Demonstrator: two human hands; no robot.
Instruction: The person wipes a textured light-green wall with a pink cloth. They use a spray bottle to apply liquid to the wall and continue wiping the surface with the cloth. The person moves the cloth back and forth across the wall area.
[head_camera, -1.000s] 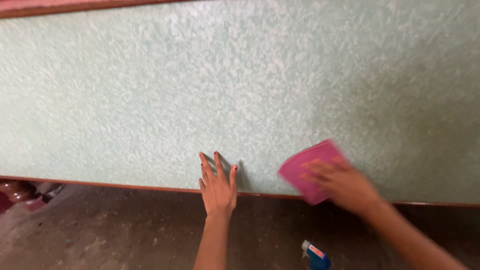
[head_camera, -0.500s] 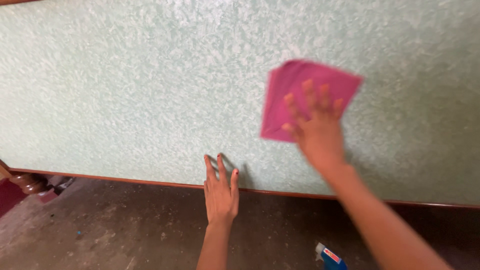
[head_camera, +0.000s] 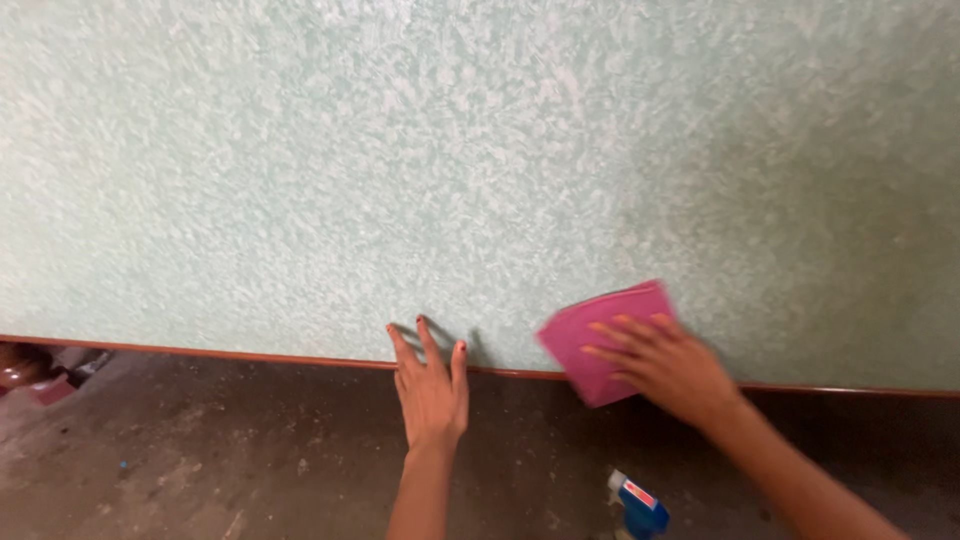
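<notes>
A pale green mottled tabletop (head_camera: 300, 180) fills most of the view, edged with a brown wooden rim. My right hand (head_camera: 665, 365) lies flat with spread fingers on a folded pink cloth (head_camera: 592, 335), pressing it onto the table near the front edge. My left hand (head_camera: 430, 385) rests with flat, straight fingers on the front rim, a short way left of the cloth, holding nothing.
A blue spray bottle (head_camera: 637, 505) stands on the dark, dusty floor (head_camera: 200, 450) below the table edge, between my forearms. A turned wooden table leg (head_camera: 20, 365) shows at the far left under the rim.
My right hand swept the pink cloth from the near edge out across the table, then back to the near edge. My left hand stayed on the rim.
</notes>
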